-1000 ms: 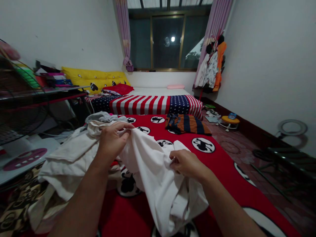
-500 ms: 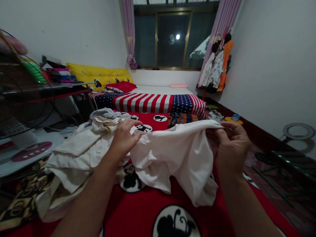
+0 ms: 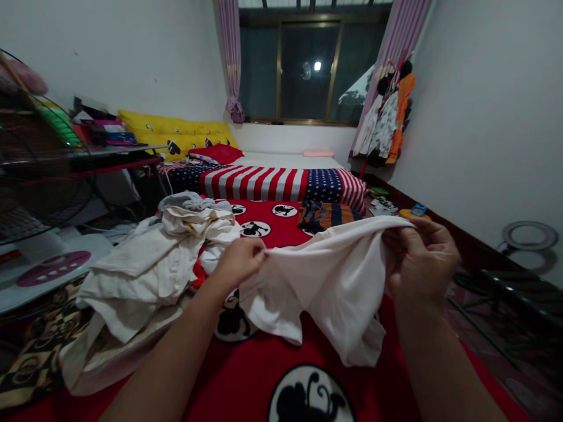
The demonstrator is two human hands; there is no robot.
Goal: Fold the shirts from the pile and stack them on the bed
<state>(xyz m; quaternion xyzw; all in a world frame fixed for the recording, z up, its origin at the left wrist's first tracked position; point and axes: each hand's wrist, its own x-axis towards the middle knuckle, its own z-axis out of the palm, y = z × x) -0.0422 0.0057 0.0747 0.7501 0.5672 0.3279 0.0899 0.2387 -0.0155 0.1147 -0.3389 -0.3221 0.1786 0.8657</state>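
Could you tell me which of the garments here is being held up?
The white garment, stretched between the left hand and right hand; the cream pile and the orange-and-navy striped one lie on the red blanket.

White, soft cotton garment point(image 3: 334, 275), crumpled, held up at view centre, slightly toward 3 o'clock. Upper edge drawn into a taut, gently arched line, pinched at its 9 o'clock end by left hand point(image 3: 240, 261) and at its 3 o'clock end by right hand point(image 3: 420, 261). Remainder sagging in loose folds toward 6 o'clock.

Head-worn view, forward and downward
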